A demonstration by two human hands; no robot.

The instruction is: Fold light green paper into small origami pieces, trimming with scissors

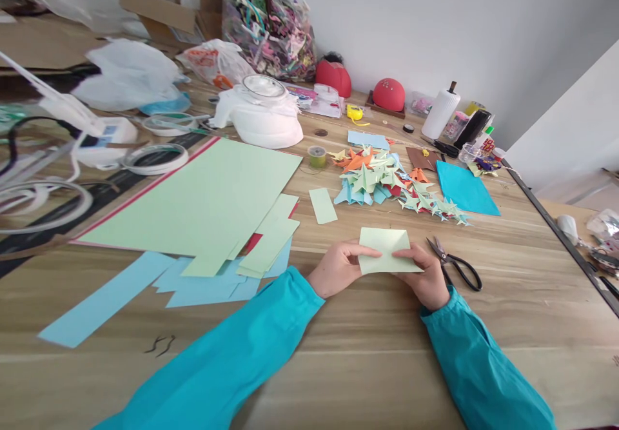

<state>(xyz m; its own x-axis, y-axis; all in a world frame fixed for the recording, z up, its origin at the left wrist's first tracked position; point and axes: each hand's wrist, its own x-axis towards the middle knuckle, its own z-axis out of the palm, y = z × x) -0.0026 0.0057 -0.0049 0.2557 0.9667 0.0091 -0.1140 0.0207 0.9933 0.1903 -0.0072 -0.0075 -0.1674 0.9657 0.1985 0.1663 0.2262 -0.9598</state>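
Observation:
Between my two hands a small pale green sheet of paper (384, 242) is held up just over the table, slightly bowed. My left hand (341, 265) pinches its left edge, thumb on top and the other fingers partly behind it. The right side is gripped the same way by my right hand (424, 276). Close to my right hand lie black-handled scissors (457, 265), blades pointing away. A pale green paper strip (322, 205) rests flat beyond my left hand. Folded paper stars (370, 178) in green, blue and orange are heaped farther back.
Large green sheets (193, 198) and blue strips (106, 298) cover the left of the table. A thread spool (317, 156), a blue square (467, 187) and a yellow tape measure (354, 113) lie farther back. White cables (43, 198) tangle at far left.

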